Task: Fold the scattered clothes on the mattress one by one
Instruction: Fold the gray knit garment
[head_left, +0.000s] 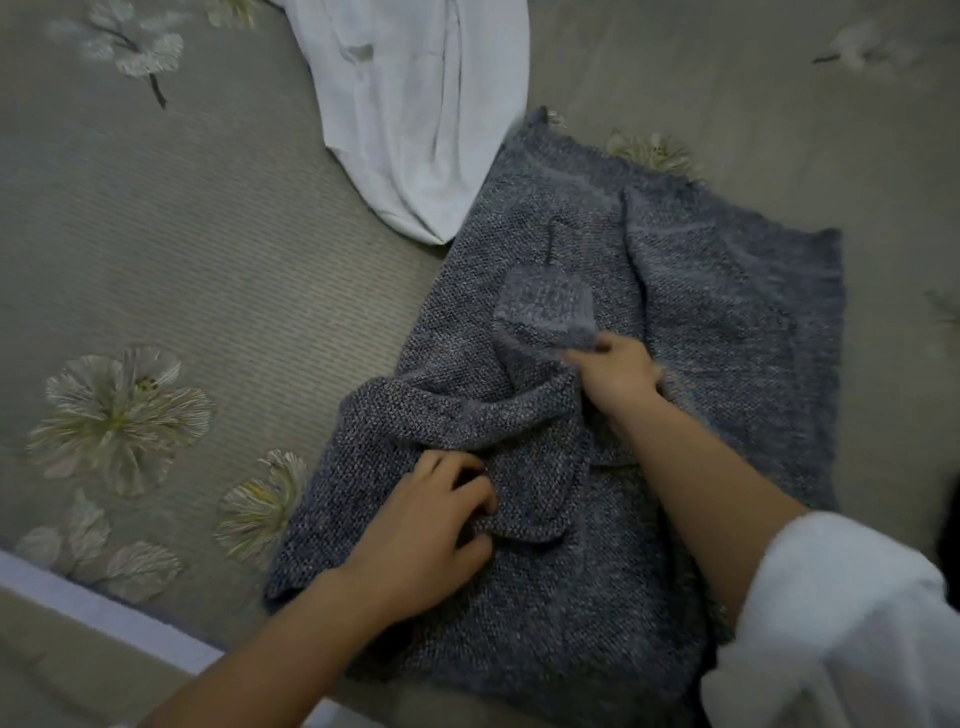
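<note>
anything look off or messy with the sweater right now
The grey sweater is not flat: a sleeve lies bunched and twisted across its middle, between the left hand and right hand. A white garment lies unfolded next to it.

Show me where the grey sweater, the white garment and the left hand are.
grey sweater (727, 322): head view, flat knitted part at right.
white garment (415, 114): head view, middle of the cloth.
left hand (421, 535): head view, back of the hand.

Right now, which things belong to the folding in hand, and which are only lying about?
In hand: grey knit sweater, gripped by left hand and right hand.
Lying about: white garment, waiting its turn; flowered mattress.
</note>
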